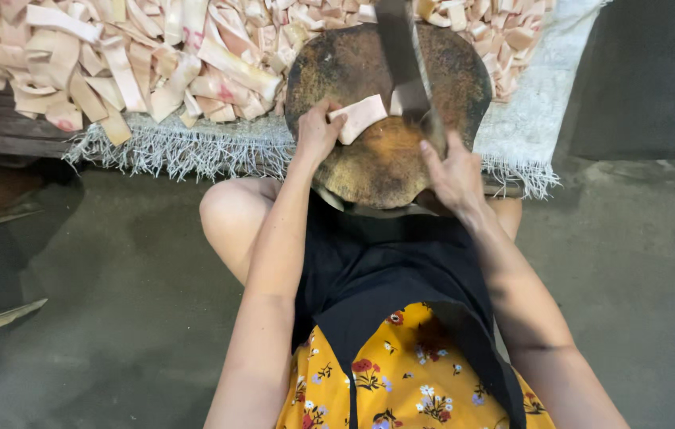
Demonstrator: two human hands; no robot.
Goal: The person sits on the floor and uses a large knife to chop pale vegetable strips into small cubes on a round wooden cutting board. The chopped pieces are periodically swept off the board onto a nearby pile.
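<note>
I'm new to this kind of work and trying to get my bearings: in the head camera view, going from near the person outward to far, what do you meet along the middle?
Flowered yellow skirt → black apron → round dark chopping block → pale strip pinched in the left hand, with the right hand on the big blade → heap of cut pale strips.

I have one view only, from the camera worn on the head, so nothing is shared with a second view. It looks steeply down and slightly forward over my own lap, close enough that both forearms run in from the bottom edge. The round dark wooden chopping block [385, 119] sits just above centre, the heap of pale cut strips [139, 56] along the top edge, and the grey concrete floor [115, 278] fills both sides.
</note>
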